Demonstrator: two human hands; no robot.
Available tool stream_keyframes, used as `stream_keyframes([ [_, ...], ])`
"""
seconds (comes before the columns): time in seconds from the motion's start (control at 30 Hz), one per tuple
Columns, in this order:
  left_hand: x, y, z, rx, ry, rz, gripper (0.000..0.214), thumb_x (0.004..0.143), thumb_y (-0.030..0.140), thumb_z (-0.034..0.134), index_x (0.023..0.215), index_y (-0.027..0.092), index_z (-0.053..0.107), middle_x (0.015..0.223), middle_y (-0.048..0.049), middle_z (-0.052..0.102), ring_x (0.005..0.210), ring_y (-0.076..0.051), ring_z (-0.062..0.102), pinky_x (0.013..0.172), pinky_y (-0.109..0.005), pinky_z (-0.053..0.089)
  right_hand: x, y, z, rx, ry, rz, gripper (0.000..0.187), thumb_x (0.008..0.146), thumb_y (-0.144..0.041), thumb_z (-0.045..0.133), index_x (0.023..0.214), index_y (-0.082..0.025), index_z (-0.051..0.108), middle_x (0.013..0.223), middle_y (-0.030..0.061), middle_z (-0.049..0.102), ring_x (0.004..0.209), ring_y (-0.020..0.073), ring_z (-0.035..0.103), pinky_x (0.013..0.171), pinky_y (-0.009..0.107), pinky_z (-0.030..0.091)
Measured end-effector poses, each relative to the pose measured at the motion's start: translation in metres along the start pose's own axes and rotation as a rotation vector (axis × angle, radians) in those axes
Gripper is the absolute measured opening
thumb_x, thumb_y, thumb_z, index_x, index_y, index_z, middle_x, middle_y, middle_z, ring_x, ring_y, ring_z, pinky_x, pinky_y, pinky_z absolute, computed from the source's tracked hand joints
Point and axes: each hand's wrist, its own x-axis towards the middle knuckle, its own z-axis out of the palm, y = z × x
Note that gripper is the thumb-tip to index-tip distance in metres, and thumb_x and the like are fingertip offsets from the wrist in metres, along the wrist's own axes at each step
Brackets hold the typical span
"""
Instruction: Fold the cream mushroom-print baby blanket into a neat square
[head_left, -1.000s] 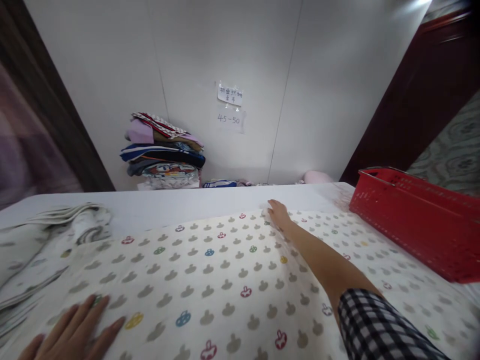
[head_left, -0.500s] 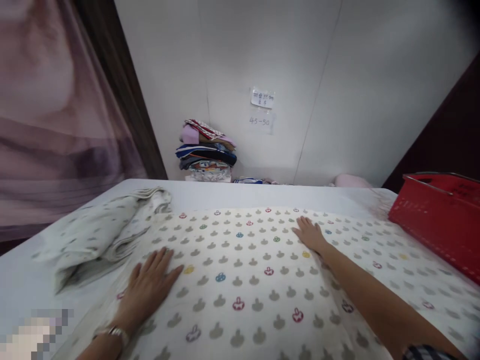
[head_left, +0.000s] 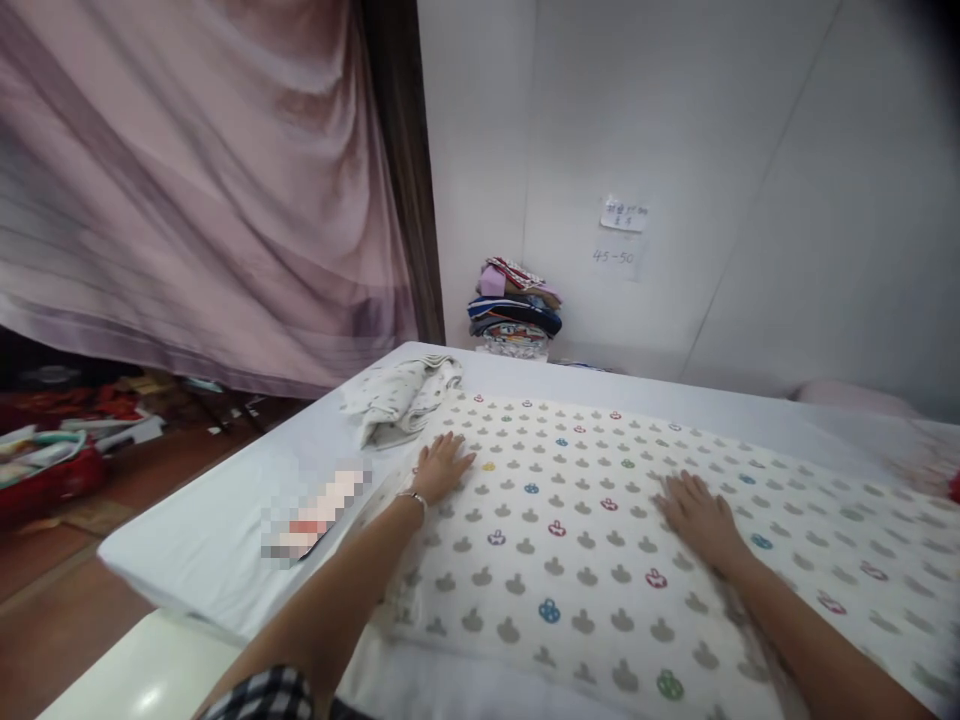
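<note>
You have the printed cloth (head_left: 570, 505) spread over the white worktop (head_left: 187, 540). Your left hand (head_left: 444, 468) rests on the cloth's left side, your right hand (head_left: 699, 515) farther right on it, both splayed flat, ungripping. A folded bundle (head_left: 401, 398) sits by its far left corner; a fabric stack (head_left: 516, 312) stands beyond it.

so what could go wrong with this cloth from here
The mushroom-print cloth might crease or skew if pushed unevenly; its near left edge looks slightly rumpled. The folded cloth by its far left corner could get dragged along. The pixelated item near the left forearm might be knocked.
</note>
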Motion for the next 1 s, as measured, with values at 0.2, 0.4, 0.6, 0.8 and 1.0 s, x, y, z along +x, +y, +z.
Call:
stream_keyframes([
  [0.2,-0.058,-0.022,-0.013,0.146,0.060,-0.055,0.055,0.084,0.051,0.036,0.130,0.019,0.042,0.143,-0.0109,0.031,0.134,-0.027,0.019,0.106,-0.050,0.013,-0.032,0.006,0.015,0.027,0.051,-0.087,0.061,0.084,-0.054,0.022,0.137,-0.026,0.034,0.147,0.0013,0.022,0.134,0.0243,0.016,0.105,0.050,0.019],
  [0.4,-0.107,-0.038,-0.013,0.155,0.076,-0.168,0.056,0.084,0.051,0.032,0.128,0.017,0.042,0.142,-0.0125,0.032,0.132,-0.028,0.022,0.104,-0.048,0.018,-0.037,0.005,0.019,0.075,0.012,-0.064,0.063,0.083,-0.055,0.021,0.137,-0.026,0.035,0.146,0.0022,0.023,0.134,0.0251,0.018,0.105,0.050,0.021],
  [0.6,-0.137,-0.044,-0.033,0.182,0.173,-0.310,0.039,0.084,0.042,0.035,0.103,0.014,0.055,0.109,-0.0144,0.058,0.105,-0.027,0.052,0.086,-0.039,0.039,-0.036,0.004,0.016,0.108,0.003,-0.028,0.062,0.083,-0.056,0.020,0.133,-0.025,0.041,0.145,0.0020,0.024,0.134,0.0236,0.017,0.106,0.050,0.018],
  [0.8,-0.151,-0.058,-0.045,0.015,0.082,-0.535,0.035,0.082,0.037,0.036,0.104,0.017,0.055,0.103,-0.0146,0.063,0.095,-0.029,0.059,0.073,-0.036,0.043,-0.050,-0.006,0.021,0.167,0.017,-0.105,0.058,0.081,-0.054,0.027,0.124,-0.026,0.052,0.142,0.0029,0.032,0.132,0.0255,0.022,0.105,0.052,0.020],
  [1.0,-0.149,-0.069,-0.043,-0.202,0.184,-0.589,0.032,0.083,0.037,0.035,0.089,0.017,0.060,0.093,-0.0118,0.066,0.087,-0.024,0.061,0.069,-0.029,0.043,-0.058,-0.009,0.023,0.182,0.041,-0.142,0.059,0.082,-0.053,0.025,0.126,-0.025,0.051,0.141,0.0031,0.033,0.132,0.0264,0.024,0.105,0.050,0.023],
])
